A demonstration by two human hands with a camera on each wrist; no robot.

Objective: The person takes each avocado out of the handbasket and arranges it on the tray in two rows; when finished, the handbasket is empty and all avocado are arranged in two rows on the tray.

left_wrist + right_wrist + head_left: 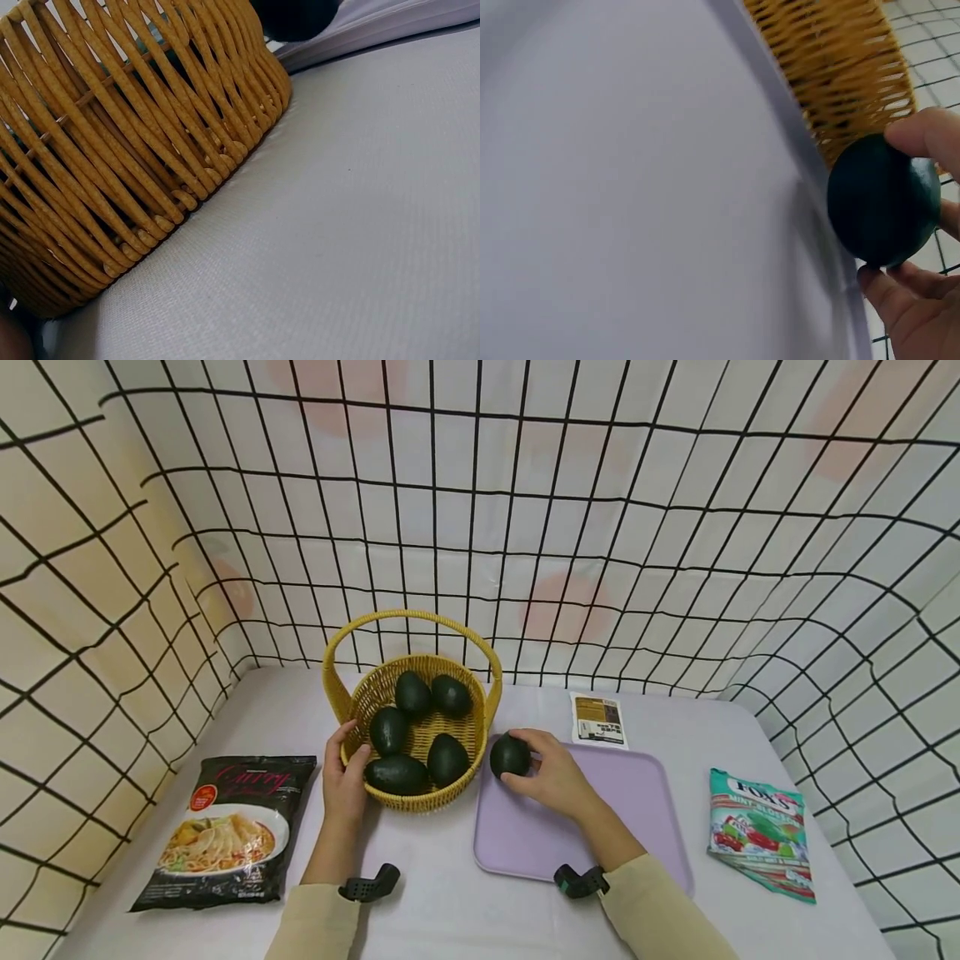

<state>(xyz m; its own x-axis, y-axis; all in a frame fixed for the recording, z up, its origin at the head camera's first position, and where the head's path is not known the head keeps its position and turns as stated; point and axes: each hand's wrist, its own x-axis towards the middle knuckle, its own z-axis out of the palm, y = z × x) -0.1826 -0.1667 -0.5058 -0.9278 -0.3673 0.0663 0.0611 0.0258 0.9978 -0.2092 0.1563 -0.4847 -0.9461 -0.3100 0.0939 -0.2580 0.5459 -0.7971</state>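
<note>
My right hand [551, 774] pinches a dark green avocado [510, 756] between thumb and fingers, over the upper left corner of a lilac tray [630, 802]. In the right wrist view the avocado [883, 201] overlaps the tray's rim, with the basket side behind it. My left hand [345, 774] grips the left rim of a yellow wicker basket [420, 802], its thumb over the inside edge. Several avocados lie in the basket, one of them [396, 775] near that thumb. The left wrist view shows the woven basket wall [127, 142] standing on the white cloth.
A black noodle packet [225, 835] lies left of the basket. To the tray's right is a teal Fox's candy bag [761, 835]. A small white and brown packet [598, 720] lies behind the tray. The basket's tall handle [408, 614] arches up; black wire grid surrounds the table.
</note>
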